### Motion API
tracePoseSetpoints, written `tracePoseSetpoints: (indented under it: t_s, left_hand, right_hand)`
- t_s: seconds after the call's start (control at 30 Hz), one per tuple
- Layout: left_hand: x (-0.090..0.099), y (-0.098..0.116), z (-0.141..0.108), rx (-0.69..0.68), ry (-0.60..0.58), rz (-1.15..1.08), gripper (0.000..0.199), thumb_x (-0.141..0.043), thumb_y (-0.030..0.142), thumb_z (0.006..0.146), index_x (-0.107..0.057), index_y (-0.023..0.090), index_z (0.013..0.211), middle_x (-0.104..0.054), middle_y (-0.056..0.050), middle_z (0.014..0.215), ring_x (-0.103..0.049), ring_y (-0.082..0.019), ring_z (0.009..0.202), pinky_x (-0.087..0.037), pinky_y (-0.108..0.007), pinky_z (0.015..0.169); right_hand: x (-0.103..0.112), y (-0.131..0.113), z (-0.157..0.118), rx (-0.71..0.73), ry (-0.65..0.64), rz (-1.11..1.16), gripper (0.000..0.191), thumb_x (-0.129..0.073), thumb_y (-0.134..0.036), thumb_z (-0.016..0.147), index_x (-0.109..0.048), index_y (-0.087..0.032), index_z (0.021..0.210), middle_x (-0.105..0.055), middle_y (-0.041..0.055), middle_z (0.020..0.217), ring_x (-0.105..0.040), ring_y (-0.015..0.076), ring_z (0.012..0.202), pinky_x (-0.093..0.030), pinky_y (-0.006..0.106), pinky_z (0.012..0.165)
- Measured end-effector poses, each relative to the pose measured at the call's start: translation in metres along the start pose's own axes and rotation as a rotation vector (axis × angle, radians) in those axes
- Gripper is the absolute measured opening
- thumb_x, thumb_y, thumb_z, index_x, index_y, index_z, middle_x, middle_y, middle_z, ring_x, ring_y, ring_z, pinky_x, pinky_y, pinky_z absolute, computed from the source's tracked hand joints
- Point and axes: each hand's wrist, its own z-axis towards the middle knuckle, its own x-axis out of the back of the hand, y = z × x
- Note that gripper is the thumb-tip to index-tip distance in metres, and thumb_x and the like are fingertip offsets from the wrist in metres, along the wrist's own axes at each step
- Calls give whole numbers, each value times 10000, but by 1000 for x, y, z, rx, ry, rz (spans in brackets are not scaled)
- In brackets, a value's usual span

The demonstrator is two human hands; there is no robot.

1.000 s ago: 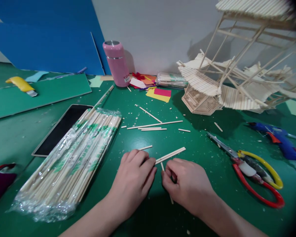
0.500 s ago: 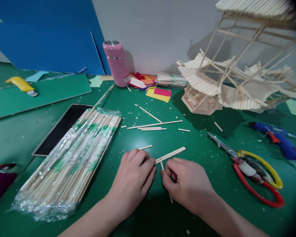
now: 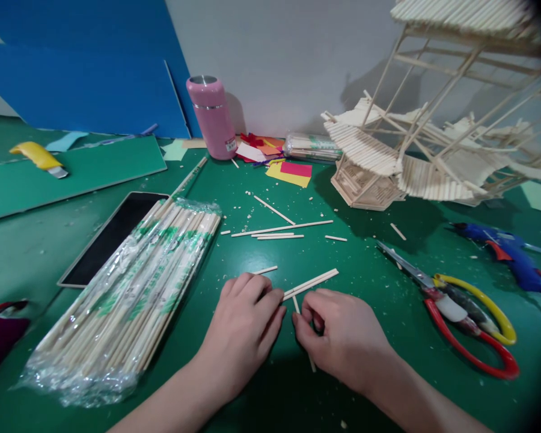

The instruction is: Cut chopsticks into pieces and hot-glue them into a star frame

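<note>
Along the far edge of the table [image 3: 356, 258], a bottle [image 3: 215, 123] is standing before the wall [image 3: 297, 60]; paper pieces [image 3: 289, 174] and a stick packet [image 3: 311, 146] are lying to its right, and a stick-built model [image 3: 369, 192] is standing toward the far right corner. Before the model, scissors [image 3: 434, 293] are lying left of a glue gun [image 3: 518, 252]. At left, a stick bundle [image 3: 148, 282] is overlapping a tablet [image 3: 112, 240]; behind these, a knife [image 3: 36, 156] is resting partly on a board [image 3: 117, 165]. Loose sticks [image 3: 282, 228] are lying mid-table, behind paired sticks [image 3: 315, 282] that are extending rightward from the left hand [image 3: 246, 316].
</note>
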Motion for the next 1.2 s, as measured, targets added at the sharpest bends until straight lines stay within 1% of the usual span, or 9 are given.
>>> tracePoseSetpoints:
  t_s: [0.23,0.37,0.57,0.73,0.83,0.93,1.03,1.13,1.2]
  left_hand:
    - [2,2,-1,21,-11,-8,213,-395,236,831,-587,202,918,-531,-63,835,-452,-209,797,-363,-375,672]
    - [3,3,-1,21,-1,-20,202,-408,250,829,-573,200,934,-534,-62,844,-456,-210,804,-362,-373,677]
    - [5,1,-2,-6,68,-56,214,-430,207,820,-535,175,1003,-552,-71,869,-474,-204,810,-372,-365,685]
    - [7,-2,-1,-39,281,-90,243,-456,128,793,-517,154,1027,-566,-80,892,-498,-190,821,-398,-350,706]
    - [7,-2,1,-57,367,-89,216,-475,116,782,-533,157,986,-564,-75,872,-511,-184,811,-413,-339,703]
    - [9,0,2,-57,358,-65,159,-479,136,785,-560,165,918,-568,-68,851,-518,-181,801,-416,-332,697]
    - [13,4,2,-52,325,-37,121,-469,148,793,-574,167,850,-569,-57,826,-513,-177,800,-409,-327,704]
    - [16,9,1,-49,260,-8,119,-460,152,800,-578,169,797,-561,-46,804,-496,-174,804,-393,-325,711]
    - [18,13,1,-46,201,14,132,-454,155,805,-581,172,775,-552,-41,789,-485,-172,794,-382,-323,704]
  right_hand:
    - [0,0,1,21,26,28,194,-493,-249,750,-445,-196,569,-454,-53,550,-381,90,511,-219,233,502]
    - [9,6,2,13,35,134,252,-449,-239,787,-405,-187,545,-432,-50,538,-392,84,511,-252,212,495]
    - [36,29,2,-46,288,293,221,-436,-300,825,-491,-191,641,-422,-42,550,-382,95,496,-301,215,477]
    - [57,40,-8,-125,486,337,183,-479,-323,804,-517,-197,677,-450,-38,554,-398,96,486,-331,211,453]
    - [66,53,-22,-211,552,314,152,-493,-336,794,-545,-206,733,-494,-24,577,-432,104,490,-354,208,440]
    - [67,78,-43,-326,613,295,156,-524,-361,763,-567,-211,752,-530,-12,583,-450,103,470,-370,200,414]
    - [61,106,-64,-442,593,317,209,-558,-395,728,-584,-208,818,-574,8,650,-515,126,546,-430,212,477]
    - [54,125,-82,-497,637,311,249,-564,-421,710,-592,-210,840,-586,26,734,-540,146,618,-462,243,547]
    - [52,131,-89,-507,636,273,247,-552,-423,711,-594,-213,834,-586,32,752,-539,155,624,-462,261,552]
